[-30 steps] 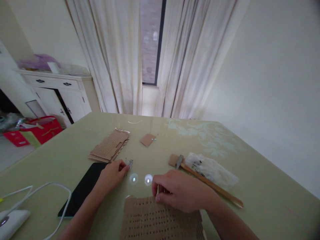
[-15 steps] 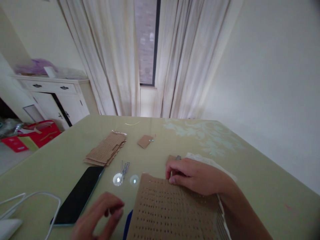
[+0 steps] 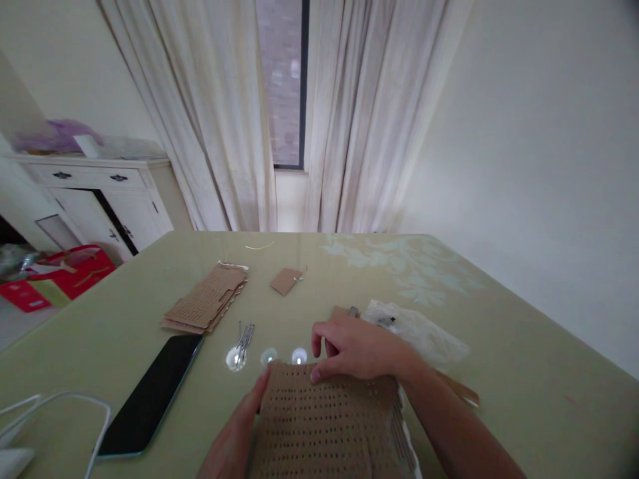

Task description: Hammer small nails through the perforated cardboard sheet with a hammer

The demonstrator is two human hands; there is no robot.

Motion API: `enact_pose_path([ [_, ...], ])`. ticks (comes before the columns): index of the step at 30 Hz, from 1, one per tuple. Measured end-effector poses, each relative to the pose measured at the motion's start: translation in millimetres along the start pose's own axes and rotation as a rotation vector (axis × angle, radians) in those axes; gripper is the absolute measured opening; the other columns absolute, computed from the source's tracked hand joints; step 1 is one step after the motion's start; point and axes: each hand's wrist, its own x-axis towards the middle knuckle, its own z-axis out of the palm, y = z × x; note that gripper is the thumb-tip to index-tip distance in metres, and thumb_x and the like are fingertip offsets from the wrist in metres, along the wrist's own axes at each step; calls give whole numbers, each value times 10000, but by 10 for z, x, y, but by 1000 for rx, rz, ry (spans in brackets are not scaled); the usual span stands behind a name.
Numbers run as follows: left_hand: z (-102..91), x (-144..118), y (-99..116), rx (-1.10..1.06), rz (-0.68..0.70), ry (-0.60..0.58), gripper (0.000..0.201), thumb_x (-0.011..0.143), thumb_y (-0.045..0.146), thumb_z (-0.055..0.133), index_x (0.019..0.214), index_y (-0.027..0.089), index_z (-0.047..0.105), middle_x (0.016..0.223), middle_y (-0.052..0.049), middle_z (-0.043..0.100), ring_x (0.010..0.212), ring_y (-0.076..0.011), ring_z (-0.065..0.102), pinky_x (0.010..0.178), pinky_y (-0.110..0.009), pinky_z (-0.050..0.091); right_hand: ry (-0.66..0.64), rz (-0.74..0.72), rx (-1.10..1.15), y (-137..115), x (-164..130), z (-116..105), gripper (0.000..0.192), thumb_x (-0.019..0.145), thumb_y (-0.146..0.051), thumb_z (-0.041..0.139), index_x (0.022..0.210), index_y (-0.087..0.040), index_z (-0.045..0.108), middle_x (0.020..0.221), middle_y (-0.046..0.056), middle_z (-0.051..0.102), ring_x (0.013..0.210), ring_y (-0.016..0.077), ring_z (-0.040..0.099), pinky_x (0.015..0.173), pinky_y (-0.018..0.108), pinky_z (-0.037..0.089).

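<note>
Head view, single camera. The perforated cardboard panel (image 3: 324,426) lies on the surface (image 3: 499,346) at 6 o'clock of the frame, directly before the person; its near part runs out of the bottom edge.

Step in hand, as I judge it: steadying and squaring the panel between both hands; nothing is being driven into its holes at this instant.

Right hand (image 3: 354,349): palm down at the panel's far edge, forearm entering from 5 o'clock; the fingers (image 3: 316,376) are curled narrow, tips pressing on the far rim, index slightly raised; I cannot tell whether they pinch anything small.

Left hand (image 3: 239,432): enters from 7 o'clock, thumb laid along the panel's left edge; the remaining fingers are hidden below the frame, so I cannot tell whether the grip is closed.

Surroundings, taken from the panel:
- metal pins (image 3: 244,336) at 11 o'clock, near but apart;
- phone (image 3: 150,396) at 9 o'clock;
- stack of cardboard pieces (image 3: 202,306) at 10 o'clock, well apart;
- plastic bag (image 3: 419,329) at 2 o'clock, just beyond the right hand; a wooden handle (image 3: 462,392) shows beside it.

Next move, by my judgement, calls for one hand pinning the panel flat while the other frees itself; the pins lie closest to the left hand.
</note>
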Motion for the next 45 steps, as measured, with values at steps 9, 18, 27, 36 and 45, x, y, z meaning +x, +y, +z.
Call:
enact_pose_path([
  [9,12,-73,-164,131,187,-42,969,824,302,872,1653,523,422,1609,-48,618,1429,-344,652,1111,-428,608,-48,-17,81,117,118,48,398,865,-556,876,1024,-215,745,849,-7,729,784,184,656,645,262,384],
  [18,132,-107,-75,211,115,13,1088,740,147,876,1654,517,418,1762,-32,432,1514,-373,560,1173,-472,552,17,-19,44,141,145,74,459,827,-625,882,967,-208,753,858,-3,709,793,179,642,658,265,380],
  [27,122,-130,-112,52,121,16,902,868,270,828,1640,534,443,1705,-33,521,1490,-395,582,1152,-525,568,-88,33,128,210,290,149,606,736,-742,883,996,-206,772,957,26,758,834,204,659,665,281,433],
  [36,182,-143,-186,23,97,35,933,824,283,873,1639,490,472,1699,-63,525,1494,-391,580,1150,-495,575,-75,50,174,228,324,176,608,712,-719,918,1000,-206,762,913,9,737,807,196,643,638,276,413],
  [45,58,14,-79,0,129,74,925,808,91,673,1615,509,502,1675,14,557,1497,-312,589,1182,-423,551,52,-178,73,15,137,187,684,779,-581,933,1312,-233,682,1323,102,685,1219,308,632,1055,408,463],
])
